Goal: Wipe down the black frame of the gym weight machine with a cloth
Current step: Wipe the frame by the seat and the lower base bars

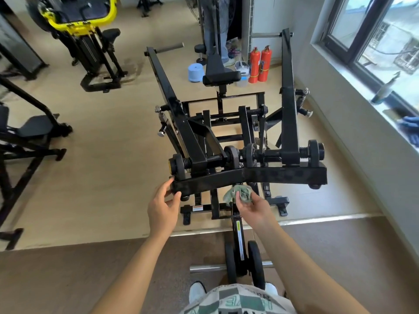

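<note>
The person stands at the near end of the weight machine, and the wiping seems to have reached the near crossbar (pixel 283 175) of its black frame (pixel 192 143). The left hand (pixel 164 203) curls fingers and thumb round the bar's left end, seemingly to steady it; the right hand (pixel 251 208) pinches a crumpled green-and-white cloth (pixel 239 193) under the thumb, just below the bar's middle; whether the cloth touches the steel cannot be told. The next move probably calls for pressing the cloth flat on the bar's face and drawing it toward the right end, where the face runs bare; the top edge is crowded by pivot collars (pixel 314 152) and threaded shafts, so the cloth would have to work round them. Farther off, two long lever arms (pixel 288 98) reach toward the seat pad (pixel 221 76); open floor (pixel 108 155) lies left of the machine; on the right the window wall (pixel 340 109) stands near, leaving a narrower passage.
</note>
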